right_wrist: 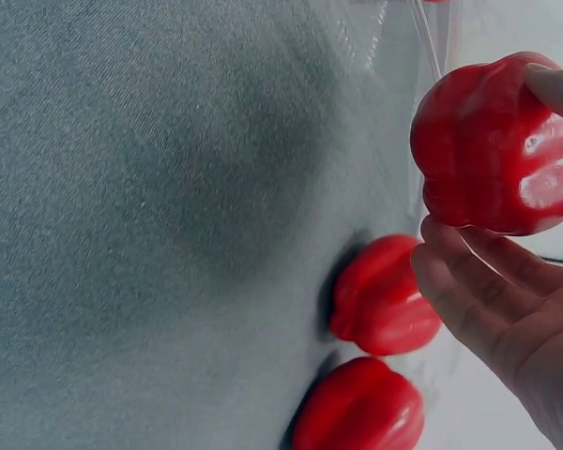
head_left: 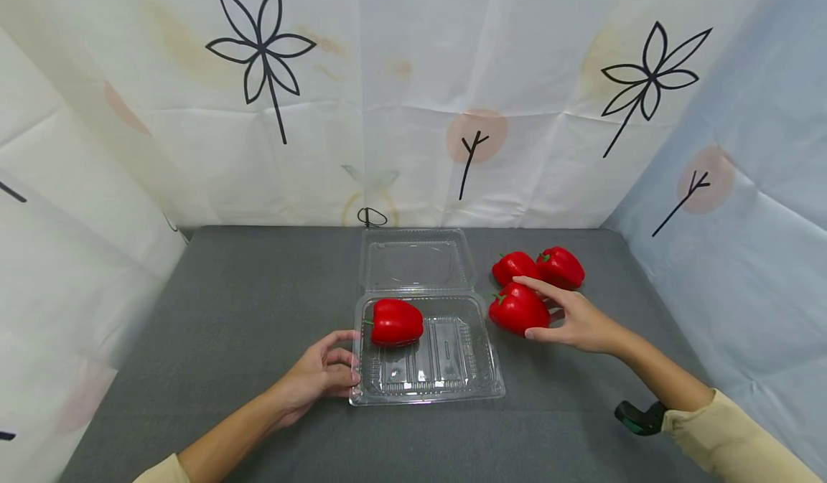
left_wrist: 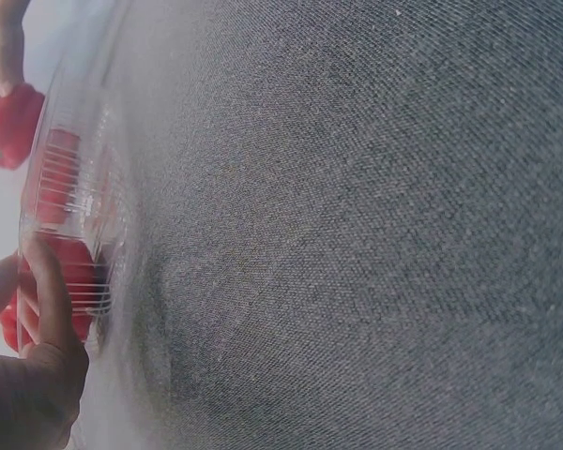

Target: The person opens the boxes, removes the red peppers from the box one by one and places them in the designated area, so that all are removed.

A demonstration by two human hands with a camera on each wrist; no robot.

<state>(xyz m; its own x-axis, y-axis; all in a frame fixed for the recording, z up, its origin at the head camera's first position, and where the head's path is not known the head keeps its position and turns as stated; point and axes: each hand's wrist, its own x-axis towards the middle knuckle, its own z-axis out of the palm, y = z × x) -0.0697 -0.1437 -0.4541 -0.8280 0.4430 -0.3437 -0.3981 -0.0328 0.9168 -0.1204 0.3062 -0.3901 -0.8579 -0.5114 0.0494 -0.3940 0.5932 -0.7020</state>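
Observation:
My right hand (head_left: 578,319) grips a red bell pepper (head_left: 517,309) between thumb and fingers; the right wrist view shows this pepper (right_wrist: 493,141) raised off the table. An open clear plastic clamshell container (head_left: 452,390) lies in the middle, its lid (head_left: 413,260) folded back flat toward the wall. One red bell pepper (head_left: 395,322) lies on its side in the container's left half, green stem to the left. My left hand (head_left: 319,372) holds the container's left rim with fingertips and thumb. In the left wrist view the container wall (left_wrist: 52,178) shows beside that hand (left_wrist: 52,319).
Two more red bell peppers, one on the left (head_left: 513,266) and one on the right (head_left: 561,268), lie behind my right hand. A grey cloth (head_left: 271,289) covers the table. Patterned white curtains (head_left: 413,95) enclose the back and sides. A dark device (head_left: 639,418) is worn at my right wrist.

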